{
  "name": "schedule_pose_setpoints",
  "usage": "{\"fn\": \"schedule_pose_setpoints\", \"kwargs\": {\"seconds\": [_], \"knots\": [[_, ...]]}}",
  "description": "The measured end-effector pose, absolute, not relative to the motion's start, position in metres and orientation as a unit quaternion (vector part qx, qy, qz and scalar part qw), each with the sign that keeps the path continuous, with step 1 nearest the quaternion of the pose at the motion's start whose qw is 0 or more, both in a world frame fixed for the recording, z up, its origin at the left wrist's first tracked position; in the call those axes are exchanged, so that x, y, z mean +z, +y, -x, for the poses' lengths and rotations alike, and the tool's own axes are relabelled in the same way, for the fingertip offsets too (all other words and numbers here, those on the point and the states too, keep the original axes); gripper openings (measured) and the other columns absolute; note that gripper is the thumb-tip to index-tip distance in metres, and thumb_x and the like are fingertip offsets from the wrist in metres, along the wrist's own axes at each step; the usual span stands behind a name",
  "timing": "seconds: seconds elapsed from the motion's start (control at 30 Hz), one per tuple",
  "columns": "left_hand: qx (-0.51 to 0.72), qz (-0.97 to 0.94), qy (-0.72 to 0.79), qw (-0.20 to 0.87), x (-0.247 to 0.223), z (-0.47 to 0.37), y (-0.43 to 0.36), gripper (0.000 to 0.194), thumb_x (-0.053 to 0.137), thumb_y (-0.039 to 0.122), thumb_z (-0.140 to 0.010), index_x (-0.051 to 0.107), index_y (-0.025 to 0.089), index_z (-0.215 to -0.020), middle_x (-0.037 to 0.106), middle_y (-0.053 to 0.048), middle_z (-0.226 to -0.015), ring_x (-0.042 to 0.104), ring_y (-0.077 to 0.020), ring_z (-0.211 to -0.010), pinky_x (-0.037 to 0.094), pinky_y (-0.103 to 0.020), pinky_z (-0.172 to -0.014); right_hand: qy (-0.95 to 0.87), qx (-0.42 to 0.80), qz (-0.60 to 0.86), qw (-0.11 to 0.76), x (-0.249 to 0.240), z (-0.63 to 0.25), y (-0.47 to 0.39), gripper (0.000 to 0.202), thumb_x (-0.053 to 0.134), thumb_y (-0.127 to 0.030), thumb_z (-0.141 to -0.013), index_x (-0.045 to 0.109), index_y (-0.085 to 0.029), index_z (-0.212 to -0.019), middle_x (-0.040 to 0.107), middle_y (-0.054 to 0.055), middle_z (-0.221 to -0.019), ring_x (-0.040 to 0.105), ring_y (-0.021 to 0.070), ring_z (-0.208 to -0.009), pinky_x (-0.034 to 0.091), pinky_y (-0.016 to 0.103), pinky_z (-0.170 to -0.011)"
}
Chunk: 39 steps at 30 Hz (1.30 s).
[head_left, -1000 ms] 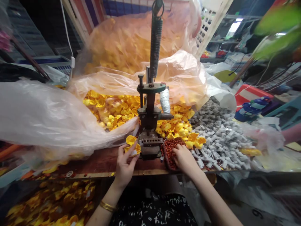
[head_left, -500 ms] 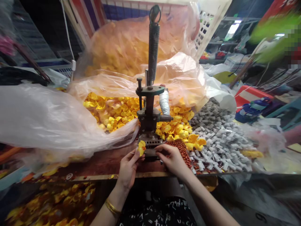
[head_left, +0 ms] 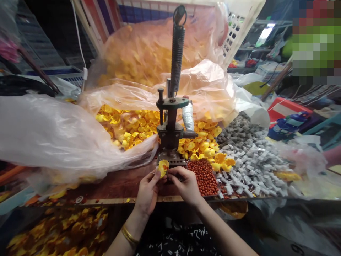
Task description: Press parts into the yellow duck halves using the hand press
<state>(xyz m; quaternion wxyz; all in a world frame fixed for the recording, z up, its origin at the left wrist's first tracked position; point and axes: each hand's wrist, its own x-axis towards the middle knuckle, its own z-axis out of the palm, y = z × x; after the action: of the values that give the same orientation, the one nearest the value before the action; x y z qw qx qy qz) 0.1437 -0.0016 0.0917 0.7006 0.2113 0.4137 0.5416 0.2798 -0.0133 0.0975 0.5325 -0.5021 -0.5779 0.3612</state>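
My left hand (head_left: 148, 189) pinches a yellow plastic piece (head_left: 163, 168) with an orange-red spot, just in front of the hand press (head_left: 170, 135). My right hand (head_left: 185, 183) is closed, its thumb and forefinger pressed together at the right side of the yellow piece; whatever lies between those fingertips is too small to make out. The press base has a metal block (head_left: 177, 161) with a row of holes, directly behind my hands. A tray of small red-brown beads (head_left: 204, 177) sits right of my right hand.
Yellow shells (head_left: 133, 128) are heaped behind the press under a clear plastic bag (head_left: 53, 131). Grey-white small parts (head_left: 247, 160) are piled at the right. More yellow pieces (head_left: 64, 231) lie below the table edge (head_left: 112, 201). A red basket (head_left: 289, 108) stands at the back right.
My right hand has moved left from beside the bead tray to the yellow piece, uncovering more beads. My left hand still holds the piece. The view has shifted slightly.
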Motion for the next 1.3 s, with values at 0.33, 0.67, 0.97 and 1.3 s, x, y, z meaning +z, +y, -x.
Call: {"fn": "schedule_pose_setpoints", "kwargs": {"seconds": [0.33, 0.67, 0.97, 1.3], "knots": [[0.521, -0.243, 0.403, 0.712, 0.091, -0.139, 0.000, 0.037, 0.084, 0.033, -0.060, 0.074, 0.012, -0.088, 0.074, -0.008, -0.084, 0.067, -0.0173, -0.075, 0.053, -0.028, -0.071, -0.439, 0.532, 0.484, 0.538, 0.098, -0.280, -0.006, 0.013, 0.073, -0.026, -0.065, 0.073, -0.017, -0.074, 0.069, 0.002, -0.065, 0.063, 0.0141, -0.058, 0.053, 0.026, -0.060], [0.488, -0.273, 0.403, 0.725, 0.087, -0.129, -0.001, 0.037, 0.081, 0.037, -0.063, 0.074, 0.011, -0.089, 0.073, -0.011, -0.091, 0.066, -0.0217, -0.085, 0.050, -0.033, -0.080, -0.525, 0.446, 0.521, 0.505, 0.083, -0.281, -0.001, 0.014, 0.073, -0.029, -0.069, 0.063, -0.018, -0.067, 0.064, 0.001, -0.066, 0.060, 0.0153, -0.062, 0.050, 0.026, -0.060], [0.441, -0.601, 0.498, 0.444, 0.058, -0.136, 0.076, 0.032, 0.072, 0.039, -0.067, 0.075, 0.016, -0.090, 0.064, -0.008, -0.093, 0.059, -0.0248, -0.094, 0.042, -0.041, -0.093, -0.635, 0.132, 0.669, 0.364, 0.061, -0.301, 0.050, 0.002, 0.068, -0.018, -0.070, 0.067, -0.017, -0.068, 0.057, 0.009, -0.082, 0.054, 0.0223, -0.079, 0.046, 0.033, -0.072], [0.331, -0.796, 0.396, 0.317, 0.063, -0.140, 0.086, 0.016, 0.052, 0.014, -0.078, 0.066, 0.018, -0.085, 0.055, -0.009, -0.100, 0.052, -0.0226, -0.096, 0.043, -0.039, -0.091, -0.483, 0.343, 0.499, 0.633, 0.221, -0.362, 0.166, 0.059, 0.035, -0.065, -0.088, 0.062, -0.014, -0.097, 0.060, 0.004, -0.072, 0.058, 0.0149, -0.068, 0.048, 0.028, -0.062]]}}
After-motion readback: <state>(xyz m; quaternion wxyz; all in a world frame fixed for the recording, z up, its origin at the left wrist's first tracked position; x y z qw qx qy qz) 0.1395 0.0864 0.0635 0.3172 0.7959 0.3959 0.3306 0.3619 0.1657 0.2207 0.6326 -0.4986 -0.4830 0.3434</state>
